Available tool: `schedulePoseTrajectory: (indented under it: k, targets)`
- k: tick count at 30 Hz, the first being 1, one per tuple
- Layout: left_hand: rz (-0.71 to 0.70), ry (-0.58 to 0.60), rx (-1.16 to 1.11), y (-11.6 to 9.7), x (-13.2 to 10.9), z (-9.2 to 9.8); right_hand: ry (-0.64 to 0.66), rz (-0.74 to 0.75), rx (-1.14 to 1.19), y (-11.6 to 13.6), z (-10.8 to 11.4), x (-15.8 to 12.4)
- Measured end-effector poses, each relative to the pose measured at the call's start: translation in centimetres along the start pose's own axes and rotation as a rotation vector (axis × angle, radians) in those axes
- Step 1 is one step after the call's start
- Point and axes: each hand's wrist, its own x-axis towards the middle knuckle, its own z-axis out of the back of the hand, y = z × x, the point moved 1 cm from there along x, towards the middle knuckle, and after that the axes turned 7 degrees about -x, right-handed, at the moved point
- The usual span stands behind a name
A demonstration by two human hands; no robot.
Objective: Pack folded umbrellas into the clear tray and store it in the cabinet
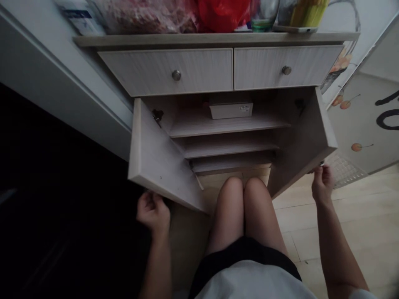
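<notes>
I crouch in front of a pale wooden cabinet (215, 39) with both lower doors swung open. My left hand (152, 211) is curled just below the outer edge of the left door (156, 158); whether it grips the knob is hidden. My right hand (322, 182) pinches the small metal knob at the lower edge of the right door (302, 137). Inside are three shelves; a white box (230, 110) lies on the top shelf (224, 124). My knees (243, 195) sit between the doors.
Two shut drawers with round metal knobs (176, 75) (286, 70) sit above the doors. Bags, a glass (263, 14) and other items crowd the cabinet top. A dark area lies to the left, pale wood floor (358, 216) and a patterned door to the right.
</notes>
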Motion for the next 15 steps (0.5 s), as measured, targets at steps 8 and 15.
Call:
schedulePoseTrajectory:
  k: [8,15]
  targets:
    - [0.072,-0.202,-0.051,-1.1,4.4,3.2,-0.283,-0.080,-0.131,-3.0,5.6,2.7]
    - [0.124,-0.070,0.017,-1.6,7.3,4.6,-0.355,-0.096,-0.017,-5.2,8.7,6.1]
